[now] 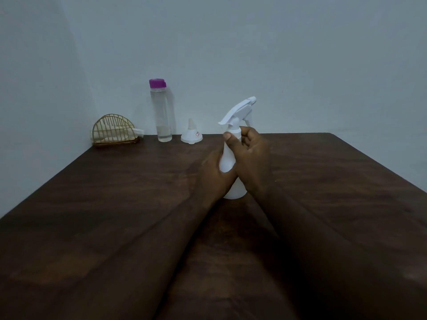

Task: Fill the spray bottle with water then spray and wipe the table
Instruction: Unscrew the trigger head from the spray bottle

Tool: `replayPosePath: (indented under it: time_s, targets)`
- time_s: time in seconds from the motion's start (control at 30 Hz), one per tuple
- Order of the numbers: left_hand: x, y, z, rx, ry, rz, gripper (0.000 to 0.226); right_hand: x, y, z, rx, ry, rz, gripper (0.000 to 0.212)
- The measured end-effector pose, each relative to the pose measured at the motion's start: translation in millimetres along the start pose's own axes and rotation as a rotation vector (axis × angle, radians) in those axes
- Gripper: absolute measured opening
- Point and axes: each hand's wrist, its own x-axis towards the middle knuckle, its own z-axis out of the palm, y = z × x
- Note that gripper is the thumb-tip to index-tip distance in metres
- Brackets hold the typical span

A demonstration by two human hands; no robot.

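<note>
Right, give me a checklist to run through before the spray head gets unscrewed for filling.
1. Spray bottle upright on the table: ok.
2. Left hand grips the bottle's body: ok.
3. Right hand at the neck collar, thumb on it: ok.
4. Funnel within reach, upside down by the wall: ok.
5. Water bottle holds water: ok, low level; purple cap on.
6. Cloth in the wire holder: cannot tell.
</note>
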Motion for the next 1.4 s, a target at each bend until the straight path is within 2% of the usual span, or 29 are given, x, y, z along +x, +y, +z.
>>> replayPosePath:
  time_s: [0.1,0.17,0.23,0.27,0.33,0.43,0.5,0.57,0.63,0.7,0.83,0.87,0.97,1.03,1.1,1.2,1.4]
  targets:
    - [-2.7,-1.9,0.1,-0.007,0.002,-0.045,0.115,2.1,4.4,-1.1,-0.009,-0.044,-0.003,0.009]
    - [-5.7,0.7,-0.2,0.002,-0.026,-0.053,0.101,1.2,3.4,1.6,0.002,-0.014,0.009,0.015]
    - [-5.6,1.6,0.4,-0.005,-0.019,-0.032,0.079,0.6,0.1,3.2,0.051,0.031,0.038,0.035]
    - [-5.6,5.4,-1.0,-0.009,-0.008,-0.030,0.075,0.7,-0.9,3.2,0.063,0.041,0.042,0.040]
    - [-4.9,2.8,-0.9,-0.032,-0.001,-0.018,0.084,0.2,0.2,2.9,0.049,0.034,0.030,0.034]
    - [-4.4,-2.0,0.9,-0.045,0.019,-0.033,0.121,-1.0,3.1,1.1,0.030,-0.003,0.005,0.010]
    - [-4.3,-3.1,2.0,-0.023,0.012,-0.047,0.132,-2.3,2.5,-0.4,0.013,-0.024,-0.008,0.012]
    - [-3.5,-1.9,1.0,-0.026,-0.002,-0.038,0.129,-2.5,1.1,-0.1,0.010,-0.021,-0.016,0.015]
    - [-4.0,4.3,-1.8,-0.038,-0.014,-0.015,0.116,-3.1,-0.4,1.7,0.005,0.002,0.017,0.027]
    - [-5.2,8.4,-3.1,-0.042,-0.014,-0.008,0.113,-4.3,-3.0,3.0,-0.001,0.023,0.039,0.037]
    - [-6.0,3.3,-2.4,-0.019,-0.005,-0.001,0.126,-4.5,-3.7,2.6,-0.081,0.021,0.011,0.013]
    - [-5.2,1.0,-1.9,-0.018,-0.004,-0.011,0.128,-5.9,-4.6,2.7,-0.095,0.013,0.008,0.018]
    - [-5.1,2.2,-2.7,-0.019,0.002,-0.042,0.116,-8.3,-7.0,3.8,-0.081,0.007,0.018,0.025]
    - [-5.8,4.8,-2.5,-0.012,-0.011,-0.044,0.103,-8.6,-7.6,3.6,-0.092,0.029,0.032,0.039]
    - [-5.6,3.3,-2.4,-0.039,-0.014,-0.019,0.089,-7.9,-8.5,3.3,-0.126,0.054,0.036,0.039]
    - [-5.0,-0.4,-3.6,-0.049,-0.002,-0.004,0.092,-6.9,-11.2,4.0,-0.164,0.041,0.041,0.026]
    - [-7.3,0.2,-7.2,-0.040,-0.006,0.011,0.080,-7.2,-21.6,8.9,-0.118,0.013,0.077,0.043]
